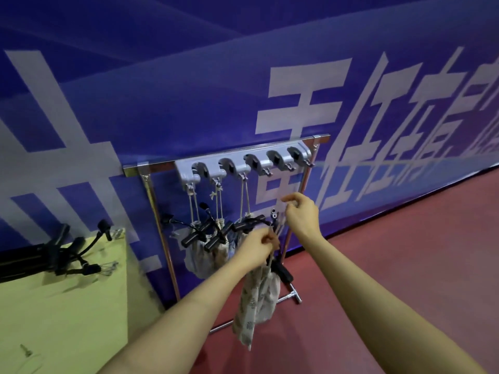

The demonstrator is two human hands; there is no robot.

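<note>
The left hand (260, 242) hides the held umbrella's (256, 306) upper end.

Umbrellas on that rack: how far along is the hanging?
Three umbrellas already hang from the grey holder, at left. A fourth umbrella is in hand: the left hand grips it, the right hand pinches its cord. Hooking it onto a bare right-hand hook remains.

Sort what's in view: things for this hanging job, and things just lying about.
In the job: left hand, right hand, patterned umbrella, its cord, grey hook rack, three hung umbrellas.
Lying about: black gooseneck clamps, yellow-green table, blue banner.
</note>
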